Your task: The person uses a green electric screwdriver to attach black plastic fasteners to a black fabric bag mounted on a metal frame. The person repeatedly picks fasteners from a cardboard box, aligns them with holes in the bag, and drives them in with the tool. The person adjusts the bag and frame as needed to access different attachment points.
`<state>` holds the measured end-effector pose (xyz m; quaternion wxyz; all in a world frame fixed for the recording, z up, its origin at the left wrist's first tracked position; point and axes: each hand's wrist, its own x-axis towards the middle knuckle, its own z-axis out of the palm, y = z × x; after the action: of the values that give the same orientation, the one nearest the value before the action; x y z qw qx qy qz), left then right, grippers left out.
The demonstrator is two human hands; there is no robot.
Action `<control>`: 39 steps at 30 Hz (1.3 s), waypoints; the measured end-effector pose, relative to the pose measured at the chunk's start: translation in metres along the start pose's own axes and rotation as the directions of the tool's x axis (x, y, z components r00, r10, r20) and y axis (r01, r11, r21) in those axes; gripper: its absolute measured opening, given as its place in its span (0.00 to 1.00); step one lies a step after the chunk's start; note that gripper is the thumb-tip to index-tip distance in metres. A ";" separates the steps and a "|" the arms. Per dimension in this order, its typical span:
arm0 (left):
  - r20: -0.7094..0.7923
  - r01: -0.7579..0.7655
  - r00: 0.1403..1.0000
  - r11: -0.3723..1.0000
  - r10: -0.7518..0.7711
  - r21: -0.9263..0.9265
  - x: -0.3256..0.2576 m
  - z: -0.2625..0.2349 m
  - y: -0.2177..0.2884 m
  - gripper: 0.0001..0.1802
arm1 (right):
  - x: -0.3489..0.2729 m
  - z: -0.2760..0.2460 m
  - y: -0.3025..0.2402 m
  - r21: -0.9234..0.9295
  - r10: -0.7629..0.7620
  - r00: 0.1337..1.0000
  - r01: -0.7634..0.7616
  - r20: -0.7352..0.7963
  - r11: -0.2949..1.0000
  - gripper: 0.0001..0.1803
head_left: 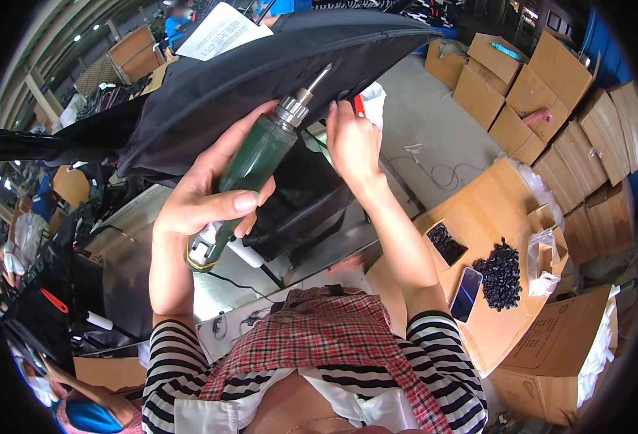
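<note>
My left hand [214, 184] is wrapped round a dark green electric screwdriver [261, 155], its metal bit slanting up to the right, close to a large curved piece of black fabric [210, 119]. At that fabric's lower right edge, my right hand [353, 141] has its fingers closed together. What they pinch is hidden. A small red strip [359, 106] shows just beside the knuckles, its kind unclear. More black fabric [301, 199] hangs below, between my forearms. A white printed sheet [222, 32] rests on top of the large piece.
To my right, a cardboard-topped surface [496, 199] bears a phone [466, 294], a pile of small black parts [500, 275] and a small box of dark parts [445, 244]. Cardboard boxes [543, 79] stand beyond. At left lie black fabric pieces with a red handle-like part [55, 300].
</note>
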<state>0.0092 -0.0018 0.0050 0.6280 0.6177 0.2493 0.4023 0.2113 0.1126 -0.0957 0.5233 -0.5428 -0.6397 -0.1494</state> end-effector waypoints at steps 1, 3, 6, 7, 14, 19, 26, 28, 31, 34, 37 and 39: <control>-0.002 -0.003 1.000 1.000 0.003 -0.005 0.000 0.002 0.000 0.62 | 0.004 0.002 0.003 -0.007 0.021 1.000 -0.021 0.010 1.000 0.16; 0.000 -0.002 1.000 1.000 0.002 -0.008 0.000 0.004 0.000 0.62 | 0.010 0.001 0.010 -0.016 0.077 0.997 -0.078 -0.012 0.997 0.17; 0.028 0.017 0.999 1.000 -0.017 -0.003 -0.003 0.003 -0.002 0.61 | 0.021 -0.002 0.024 -0.032 0.199 0.980 -0.198 0.008 0.980 0.17; 0.047 0.027 0.999 1.000 -0.027 0.000 -0.006 0.003 -0.003 0.59 | 0.024 -0.003 0.029 -0.005 0.239 0.971 -0.239 -0.002 0.971 0.18; 0.183 0.248 0.929 0.908 -0.321 0.338 -0.033 -0.005 -0.023 0.25 | -0.012 -0.001 0.070 0.108 0.272 0.957 -0.282 0.098 0.953 0.29; 0.323 0.121 0.893 0.858 -0.314 0.500 -0.024 -0.005 -0.051 0.22 | -0.100 -0.007 0.151 0.335 0.063 0.998 -0.070 0.030 0.939 0.25; 0.145 0.394 0.871 0.844 -0.469 0.364 -0.095 -0.017 -0.142 0.31 | -0.022 -0.034 0.296 0.213 0.213 0.903 -0.307 0.374 0.928 0.15; 0.075 0.453 0.865 0.836 -0.497 0.310 -0.116 -0.009 -0.163 0.34 | -0.035 0.003 0.375 0.011 0.581 0.750 -0.615 0.315 0.788 0.12; 0.097 0.386 0.902 0.887 -0.420 0.252 -0.136 -0.019 -0.196 0.39 | -0.073 -0.002 0.564 -0.727 0.580 0.441 0.371 0.686 0.578 0.22; -0.170 0.460 0.885 0.870 -0.433 0.179 -0.185 0.011 -0.214 0.43 | -0.071 0.107 0.454 -0.617 0.563 0.469 -0.048 0.680 0.785 0.29; -0.383 0.511 0.802 0.859 -0.459 0.041 -0.196 0.038 -0.201 0.39 | -0.065 0.166 0.372 -0.292 0.366 0.536 -0.221 0.761 0.931 0.31; -0.468 0.602 0.661 0.787 -0.586 -0.135 -0.207 0.061 -0.176 0.46 | -0.068 0.198 0.316 -0.020 0.235 0.536 -0.376 0.811 0.927 0.33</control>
<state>-0.0210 -0.1897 -0.1983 0.6309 0.3905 0.5928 0.3132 0.3707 0.3426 -0.3521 0.2384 -0.6118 -0.7099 0.2548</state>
